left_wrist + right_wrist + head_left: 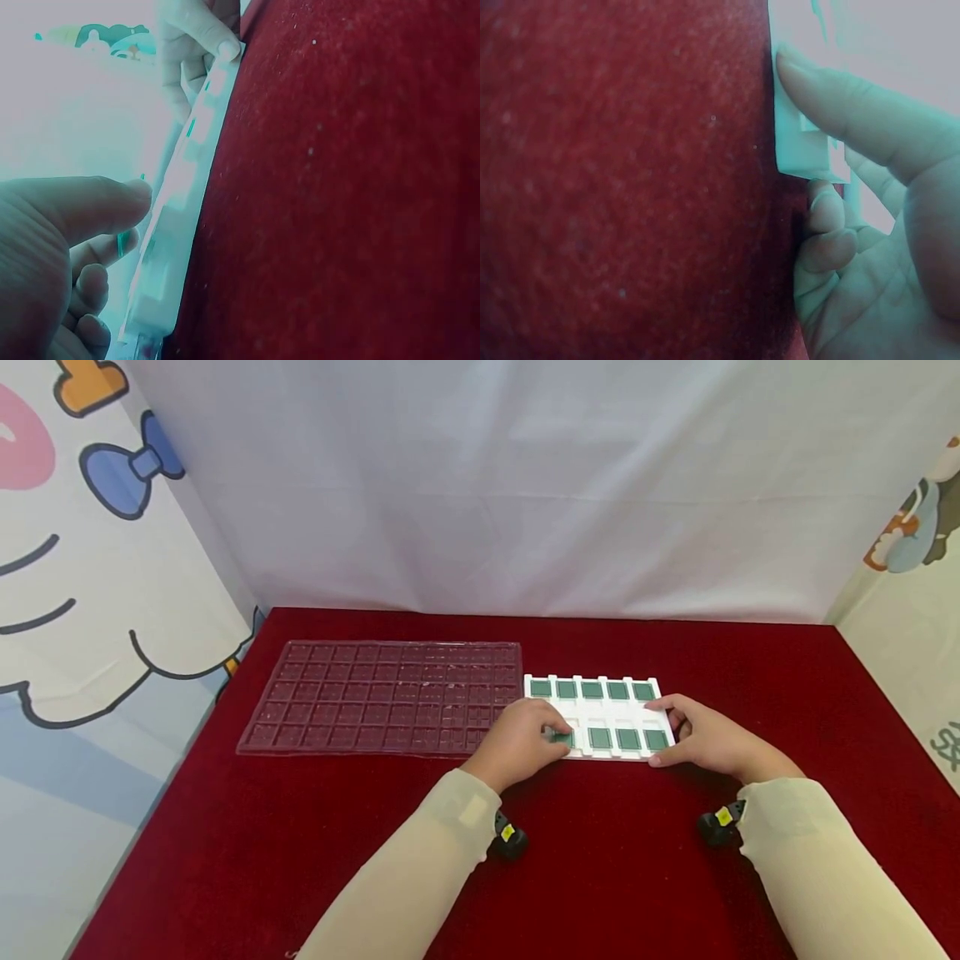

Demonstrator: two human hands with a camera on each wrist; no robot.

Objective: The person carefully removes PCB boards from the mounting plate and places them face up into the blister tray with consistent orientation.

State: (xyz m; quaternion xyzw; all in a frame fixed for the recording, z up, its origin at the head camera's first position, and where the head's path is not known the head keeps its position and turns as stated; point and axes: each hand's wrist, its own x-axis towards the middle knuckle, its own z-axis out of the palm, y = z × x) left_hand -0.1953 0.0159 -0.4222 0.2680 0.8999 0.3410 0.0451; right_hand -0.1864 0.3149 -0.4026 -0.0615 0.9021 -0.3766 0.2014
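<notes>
A white tray lies on the red cloth, with small thin green squares set in two rows of its slots. At the near row's left part, my left hand pinches a green square between thumb and forefinger. The left wrist view shows the edge of that green square beside the fingers. My right hand grips the tray's right end, thumb on the near corner and forefinger farther back. In the right wrist view, the thumb presses the white tray near its end. The left hand hides the tray's near-left corner.
A clear plastic tray with many small compartments lies left of the white one, its right edge close to it. Red cloth covers the table. A white curtain hangs behind, and printed panels stand at both sides.
</notes>
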